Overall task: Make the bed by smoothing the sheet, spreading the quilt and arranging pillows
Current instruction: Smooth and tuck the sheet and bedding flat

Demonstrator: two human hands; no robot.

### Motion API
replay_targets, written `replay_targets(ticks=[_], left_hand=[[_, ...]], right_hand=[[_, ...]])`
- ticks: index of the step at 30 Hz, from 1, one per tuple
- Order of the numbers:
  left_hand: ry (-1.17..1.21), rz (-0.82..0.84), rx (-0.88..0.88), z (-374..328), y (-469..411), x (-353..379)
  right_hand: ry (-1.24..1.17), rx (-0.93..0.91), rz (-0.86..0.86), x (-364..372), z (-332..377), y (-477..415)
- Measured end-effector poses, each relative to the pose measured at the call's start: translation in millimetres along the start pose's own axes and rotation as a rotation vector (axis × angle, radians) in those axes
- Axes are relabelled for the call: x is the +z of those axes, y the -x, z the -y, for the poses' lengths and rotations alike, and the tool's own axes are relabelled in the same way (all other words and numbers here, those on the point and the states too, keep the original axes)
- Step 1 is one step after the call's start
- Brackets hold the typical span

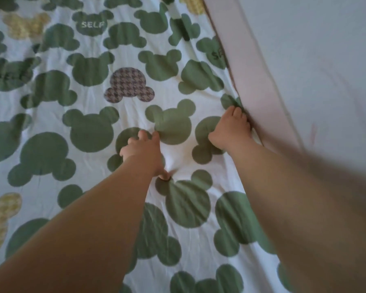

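The left hand (142,150) lies flat on the sheet (51,115) with its fingers spread and relaxed, the thumb (164,176) pressed into the cloth where small creases gather. Just to its right, the right hand (232,130) sits at the sheet's far edge with the fingers curled downward. Their tips are hidden where the cloth meets a pale pink band (256,85), so I cannot tell whether they hold the fabric or only push it. The sheet is white, printed with green round-eared head shapes, and spreads under both hands and forearms in every direction except past the right hand. Beyond the left hand, one such shape is a brown checked patch (128,85). Far to its left lies a yellow checked patch (0,216), and well ahead of it a green shape carries the word "SELF" (92,24). Soft wrinkles run across the cloth, most of them around the left hand. The pink band runs slantwise beside the right hand, and behind it rises a plain pale wall (325,60). The near part of the right forearm is blurred.
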State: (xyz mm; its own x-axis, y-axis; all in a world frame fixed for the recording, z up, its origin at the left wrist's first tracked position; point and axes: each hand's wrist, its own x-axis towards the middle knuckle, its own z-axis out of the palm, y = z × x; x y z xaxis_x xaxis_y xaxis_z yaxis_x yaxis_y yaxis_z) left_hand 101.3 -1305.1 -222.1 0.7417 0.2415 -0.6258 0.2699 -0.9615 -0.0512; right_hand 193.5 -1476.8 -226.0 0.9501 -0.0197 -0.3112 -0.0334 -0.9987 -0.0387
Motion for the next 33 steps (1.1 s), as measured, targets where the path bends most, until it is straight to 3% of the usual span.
replay_targets(ticks=[3, 10, 12, 15, 16, 18, 19, 22, 24, 25, 27, 29, 30, 33], left_hand=[[-0.024, 0.002, -0.003, -1, -1, -1], [-0.054, 0.001, 0.006, -1, -6, -1], [-0.070, -0.005, 0.008, -3, -7, -1], [-0.079, -0.001, 0.010, -4, -8, -2], [-0.076, -0.003, 0.010, -4, -8, -2], [-0.066, -0.006, 0.008, -4, -9, -1], [-0.061, -0.009, 0.010, -3, -10, 0], [-0.052, -0.023, 0.027, -1, -9, 2], [-0.043, -0.035, 0.025, -1, -8, 5], [-0.034, -0.039, 0.024, 0, -8, 7], [0.021, -0.030, 0.028, 0, -6, 12], [0.081, -0.027, 0.028, 2, -1, 20], [0.101, -0.041, 0.035, 4, 6, 29], [0.123, -0.147, 0.107, 9, 32, 63]], right_hand=[[0.008, 0.064, 0.033, -5, 3, -9], [-0.117, -0.001, 0.350, -28, 2, -14], [0.082, -0.022, 0.271, -25, 6, -18], [0.216, -0.197, -0.079, -7, 30, -13], [0.159, -0.346, -0.119, 2, 41, -6], [0.170, -0.568, -0.039, 17, 54, 5], [0.231, -0.551, -0.001, 20, 50, 5], [0.339, -0.140, 0.015, 15, 18, -14], [0.293, 0.005, -0.084, 10, 6, -16], [0.220, -0.010, -0.177, 13, 10, -10], [0.059, -0.240, -0.286, 26, 30, 17], [0.042, -0.550, -0.177, 52, 45, 58], [0.089, -0.614, -0.109, 65, 41, 78], [0.140, -0.413, -0.138, 89, -18, 109]])
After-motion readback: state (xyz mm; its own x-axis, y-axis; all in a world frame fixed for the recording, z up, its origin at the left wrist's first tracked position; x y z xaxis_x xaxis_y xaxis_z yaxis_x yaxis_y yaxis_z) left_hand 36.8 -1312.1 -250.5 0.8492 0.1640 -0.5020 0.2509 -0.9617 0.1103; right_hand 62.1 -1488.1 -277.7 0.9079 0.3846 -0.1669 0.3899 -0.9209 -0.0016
